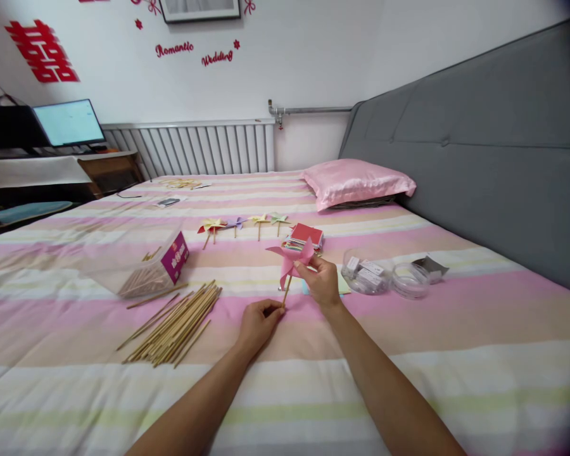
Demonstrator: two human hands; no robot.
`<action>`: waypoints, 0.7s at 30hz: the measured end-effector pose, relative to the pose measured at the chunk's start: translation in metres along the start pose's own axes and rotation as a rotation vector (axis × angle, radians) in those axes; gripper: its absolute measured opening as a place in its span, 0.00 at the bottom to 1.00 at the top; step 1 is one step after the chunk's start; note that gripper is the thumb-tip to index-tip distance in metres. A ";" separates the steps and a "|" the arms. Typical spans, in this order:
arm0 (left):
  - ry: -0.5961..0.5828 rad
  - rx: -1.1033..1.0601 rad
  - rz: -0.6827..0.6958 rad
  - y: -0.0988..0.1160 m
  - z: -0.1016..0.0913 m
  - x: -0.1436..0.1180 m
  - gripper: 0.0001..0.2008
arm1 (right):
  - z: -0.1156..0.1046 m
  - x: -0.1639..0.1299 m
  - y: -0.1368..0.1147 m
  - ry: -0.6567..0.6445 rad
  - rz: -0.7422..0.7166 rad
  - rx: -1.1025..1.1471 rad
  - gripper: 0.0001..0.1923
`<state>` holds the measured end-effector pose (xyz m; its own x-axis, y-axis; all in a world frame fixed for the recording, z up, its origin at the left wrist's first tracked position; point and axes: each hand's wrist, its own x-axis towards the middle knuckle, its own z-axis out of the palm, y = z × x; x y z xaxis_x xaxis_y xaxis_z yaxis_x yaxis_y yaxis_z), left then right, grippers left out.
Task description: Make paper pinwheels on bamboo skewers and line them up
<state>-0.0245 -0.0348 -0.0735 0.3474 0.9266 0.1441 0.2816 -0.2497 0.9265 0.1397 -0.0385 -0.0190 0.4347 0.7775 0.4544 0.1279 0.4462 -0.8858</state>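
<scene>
A pink paper pinwheel (pixel 292 258) on a thin wooden stick (pixel 287 291) is held up over the bed. My left hand (pixel 260 324) pinches the lower end of the stick between thumb and fingers. My right hand (pixel 322 282) is closed on the pinwheel at its right side, near the centre. Just behind it lies a stack of coloured paper (pixel 308 235), red on top. A few light sheets (pixel 344 285) lie partly hidden behind my right hand. Several finished pinwheels (pixel 259 219) in yellow, purple, red and green lie farther back.
A pile of wooden sticks (pixel 180 326) lies left, before a clear plastic box (pixel 140 278) with a purple label. At right are a round clear tub (pixel 367 273) of small white packs and a clear lid (pixel 409 280). A pink pillow (pixel 358 180) rests by the grey headboard (pixel 479 133).
</scene>
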 end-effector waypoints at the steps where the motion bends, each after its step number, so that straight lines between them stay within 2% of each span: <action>1: 0.004 -0.008 -0.005 0.000 0.000 0.000 0.08 | 0.000 0.000 -0.001 -0.014 0.000 0.008 0.09; 4: 0.020 -0.038 -0.022 0.001 0.000 0.001 0.09 | 0.001 0.000 -0.005 -0.044 0.017 0.063 0.16; 6: 0.032 -0.058 -0.035 0.001 0.000 0.001 0.09 | 0.002 -0.001 -0.008 0.001 0.065 0.112 0.20; 10: 0.057 -0.101 -0.059 0.001 0.000 0.001 0.10 | 0.004 -0.004 -0.007 0.091 0.176 0.144 0.16; 13: 0.066 -0.128 -0.070 0.002 0.000 0.001 0.10 | 0.009 -0.008 -0.004 0.070 0.230 0.144 0.13; 16: 0.069 -0.143 -0.075 0.003 0.000 0.001 0.10 | 0.014 -0.011 0.000 0.051 0.267 0.149 0.15; 21: 0.064 -0.146 -0.076 0.002 -0.001 0.002 0.10 | 0.014 -0.010 0.000 0.074 0.260 0.148 0.15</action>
<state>-0.0239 -0.0337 -0.0711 0.2709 0.9584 0.0897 0.1701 -0.1394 0.9755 0.1231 -0.0403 -0.0219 0.5006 0.8419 0.2016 -0.1247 0.3006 -0.9456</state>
